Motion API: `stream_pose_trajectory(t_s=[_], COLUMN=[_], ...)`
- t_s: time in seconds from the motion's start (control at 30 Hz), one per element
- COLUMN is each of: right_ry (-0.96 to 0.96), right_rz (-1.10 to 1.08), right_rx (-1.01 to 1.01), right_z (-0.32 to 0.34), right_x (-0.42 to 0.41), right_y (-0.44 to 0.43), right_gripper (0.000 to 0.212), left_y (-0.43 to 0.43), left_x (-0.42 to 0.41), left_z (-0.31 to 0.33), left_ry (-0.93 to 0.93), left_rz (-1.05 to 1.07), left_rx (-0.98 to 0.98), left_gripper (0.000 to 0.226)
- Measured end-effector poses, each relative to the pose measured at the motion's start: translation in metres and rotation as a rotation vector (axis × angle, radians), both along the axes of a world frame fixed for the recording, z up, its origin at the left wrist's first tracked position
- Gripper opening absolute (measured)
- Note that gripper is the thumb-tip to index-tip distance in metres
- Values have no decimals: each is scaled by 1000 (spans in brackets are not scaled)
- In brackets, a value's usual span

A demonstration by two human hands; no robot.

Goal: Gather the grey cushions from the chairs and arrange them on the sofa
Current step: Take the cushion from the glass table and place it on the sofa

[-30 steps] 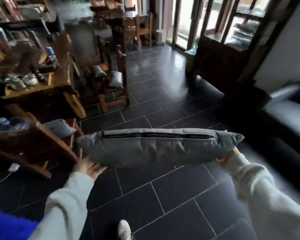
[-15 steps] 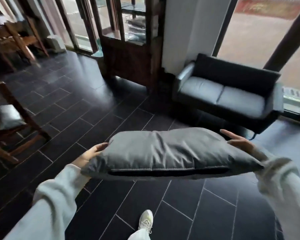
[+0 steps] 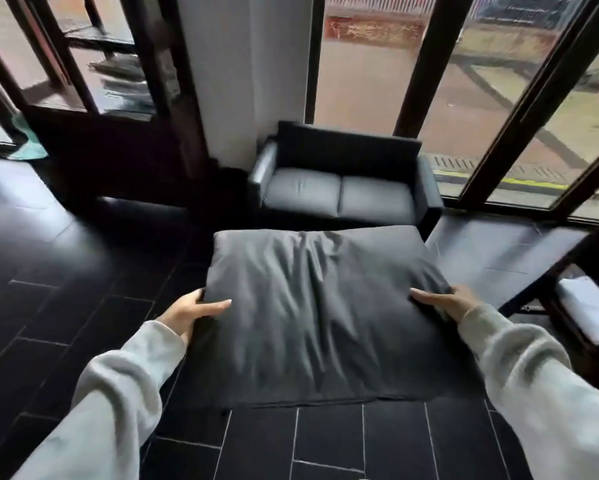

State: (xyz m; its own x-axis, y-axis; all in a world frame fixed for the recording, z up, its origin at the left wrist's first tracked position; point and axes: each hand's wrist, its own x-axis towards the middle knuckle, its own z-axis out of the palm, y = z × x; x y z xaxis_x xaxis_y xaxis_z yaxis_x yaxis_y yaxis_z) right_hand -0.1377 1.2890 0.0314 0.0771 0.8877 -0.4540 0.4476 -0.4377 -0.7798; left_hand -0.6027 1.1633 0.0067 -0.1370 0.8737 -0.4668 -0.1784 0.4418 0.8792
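Note:
I hold a large grey cushion (image 3: 318, 313) flat in front of me, its broad wrinkled face turned up. My left hand (image 3: 192, 311) grips its left edge, thumb on top. My right hand (image 3: 443, 301) grips the right edge the same way. Straight ahead stands the dark two-seat sofa (image 3: 343, 192) against the window wall, its two seat pads bare. The cushion's far edge overlaps the sofa's front in the picture.
A dark wooden cabinet (image 3: 111, 133) with glass doors stands left of the sofa beside a white pillar (image 3: 242, 71). Tall windows (image 3: 481, 98) run behind and to the right. A dark wooden chair (image 3: 575, 299) with a pale seat sits at the right edge. The floor is dark tile (image 3: 66, 271).
My view has swung right from the chairs and table to face the sofa. The cushion has tipped from edge-on to flat, and both hands now clasp its sides.

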Motion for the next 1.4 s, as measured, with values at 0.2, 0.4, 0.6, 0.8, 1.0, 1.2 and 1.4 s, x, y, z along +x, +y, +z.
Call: stream_pose_trajectory(t_s=[0.2,0.4,0.6,0.8,1.0,1.2,1.4], right_ry=[163,214,281,274,305,257,214], right_rz=[-143,-169,-181,-121,-111,-230,-311], right_rx=[15,83,81,86,101,141,186], right_z=[-33,-48,-39,-39,-50,-44,-17], right_x=[40,71,113,140,149,143,137], right_y=[60,175,293,387,459,533,613], right_gripper=[93,78,71,86,96,70,80], left_y=[113,239,352,433,536,667,787], left_x=[39,78,96,100,99,107,108], left_z=[-30,-43,-35,-39,-47,-56,-57], left_ry=[46,83,96,117,83,8,-3], left_rz=[-53,36,64,45,-60,-117,-226], left_rx=[-70,-27,26,26,53,106,108], left_gripper=[94,109,109,107,107,101,105])
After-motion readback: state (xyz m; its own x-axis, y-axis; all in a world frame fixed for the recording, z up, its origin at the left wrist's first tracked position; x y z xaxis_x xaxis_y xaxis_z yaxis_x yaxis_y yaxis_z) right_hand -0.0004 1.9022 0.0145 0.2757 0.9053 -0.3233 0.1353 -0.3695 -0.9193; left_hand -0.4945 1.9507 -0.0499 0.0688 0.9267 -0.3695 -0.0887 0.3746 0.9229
